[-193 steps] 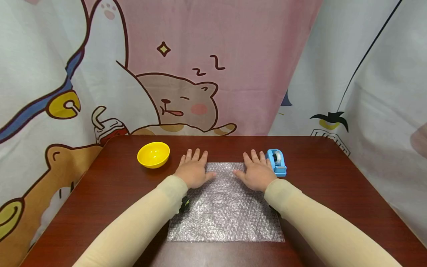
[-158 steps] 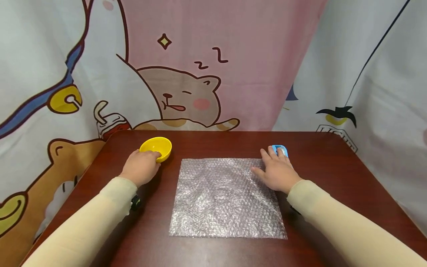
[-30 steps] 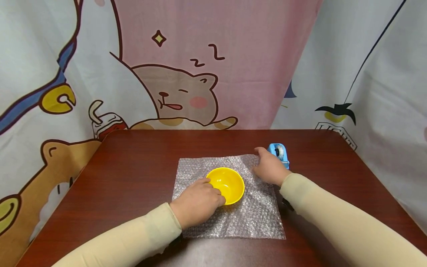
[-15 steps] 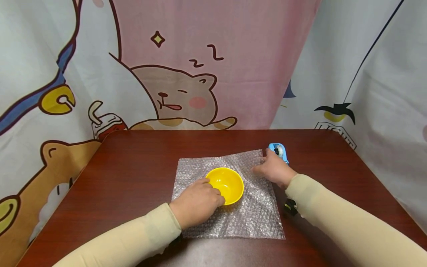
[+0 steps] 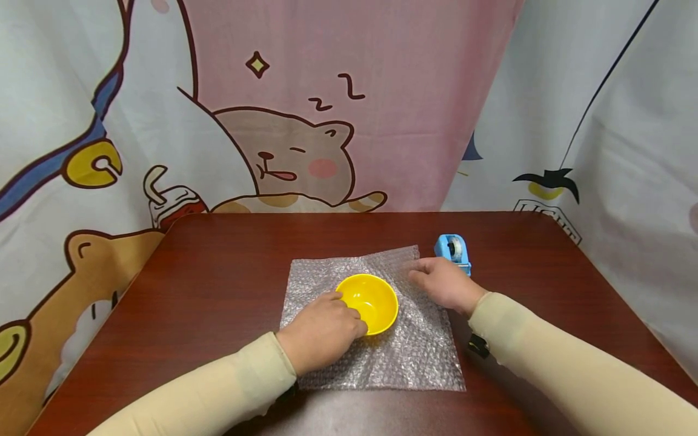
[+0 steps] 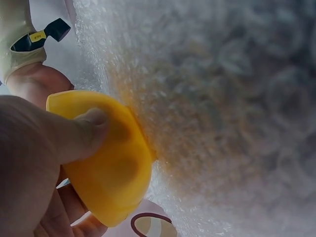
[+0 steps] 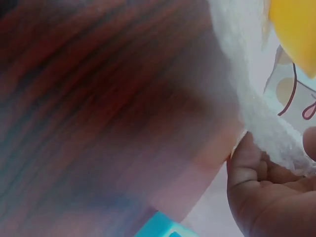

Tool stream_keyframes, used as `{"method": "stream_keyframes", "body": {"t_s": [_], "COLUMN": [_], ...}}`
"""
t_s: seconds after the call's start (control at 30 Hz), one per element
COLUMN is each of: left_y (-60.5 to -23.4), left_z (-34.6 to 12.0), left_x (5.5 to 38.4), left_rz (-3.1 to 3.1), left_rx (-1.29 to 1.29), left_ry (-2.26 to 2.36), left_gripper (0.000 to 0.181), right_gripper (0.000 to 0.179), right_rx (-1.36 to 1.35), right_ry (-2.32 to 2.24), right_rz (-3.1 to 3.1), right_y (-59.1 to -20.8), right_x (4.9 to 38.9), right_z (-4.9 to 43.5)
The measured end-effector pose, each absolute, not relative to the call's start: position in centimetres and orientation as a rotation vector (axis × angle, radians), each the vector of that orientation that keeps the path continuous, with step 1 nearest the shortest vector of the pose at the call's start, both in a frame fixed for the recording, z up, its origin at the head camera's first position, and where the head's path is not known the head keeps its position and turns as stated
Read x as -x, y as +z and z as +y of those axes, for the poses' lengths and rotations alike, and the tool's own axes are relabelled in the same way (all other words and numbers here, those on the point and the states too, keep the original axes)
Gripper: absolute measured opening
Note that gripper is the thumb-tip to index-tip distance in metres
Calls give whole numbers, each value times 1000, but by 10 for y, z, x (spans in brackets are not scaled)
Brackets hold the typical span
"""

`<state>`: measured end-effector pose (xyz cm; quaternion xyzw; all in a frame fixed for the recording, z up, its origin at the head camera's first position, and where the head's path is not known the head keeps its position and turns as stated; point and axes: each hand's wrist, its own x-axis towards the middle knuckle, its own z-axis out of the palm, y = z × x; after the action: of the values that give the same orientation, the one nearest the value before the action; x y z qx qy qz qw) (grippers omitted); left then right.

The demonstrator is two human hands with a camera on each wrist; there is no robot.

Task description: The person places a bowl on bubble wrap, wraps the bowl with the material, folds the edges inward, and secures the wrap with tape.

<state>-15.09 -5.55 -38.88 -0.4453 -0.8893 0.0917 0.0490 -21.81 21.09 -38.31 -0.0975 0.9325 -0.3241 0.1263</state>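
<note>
A yellow bowl (image 5: pixel 378 306) stands upright near the middle of a sheet of bubble wrap (image 5: pixel 417 360). My left hand (image 5: pixel 322 332) grips the bowl's near left side. In the left wrist view the thumb (image 6: pixel 89 129) presses the bowl's outer wall, while the other fingers reach over the rim. My right hand (image 5: pixel 446 284) is at the far right corner of the wrap, which is raised off the table. In the right wrist view, the wrap's edge (image 7: pixel 276 143) runs between the thumb and the curled fingers of that hand.
A blue tape dispenser (image 5: pixel 452 248) with a roll in it stands just beyond my right hand. The dark reddish wooden table (image 5: pixel 218 290) ends at the back against a printed curtain (image 5: pixel 414 109).
Earlier the left hand took the bowl from the back left onto the wrap. Since half a second ago, the right hand and the raised corner have shifted slightly left; left hand and bowl stay put.
</note>
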Motion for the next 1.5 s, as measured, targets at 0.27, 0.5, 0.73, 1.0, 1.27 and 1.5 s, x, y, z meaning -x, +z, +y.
{"method": "stream_keyframes", "body": {"t_s": [0.27,0.5,0.73,1.0,1.27,1.5], "left_y": [-388,-389,-389,-390,-383,-386], "left_z": [-55,-56,-57,-60,-75,-89], "left_x": [151,151,150,150,155,157], "left_rz": [-2720,-2714,-2710,-2715,-2763,-2700], "left_rx": [1361,1361,1352,1336,1253,1090], "left_ry": [289,287,286,272,87,-76], "left_gripper": [15,14,16,17,34,58], "right_gripper": [45,49,53,54,53,53], "right_rx": [431,579,774,885,976,1072], "right_ry": [-881,-841,-730,-593,-487,-437], "right_rz": [2760,2791,2824,2822,2845,2859], "right_y": [-378,-377,-376,-380,-383,-385], "right_x": [202,188,175,167,165,162], "right_z": [200,189,176,169,167,166]}}
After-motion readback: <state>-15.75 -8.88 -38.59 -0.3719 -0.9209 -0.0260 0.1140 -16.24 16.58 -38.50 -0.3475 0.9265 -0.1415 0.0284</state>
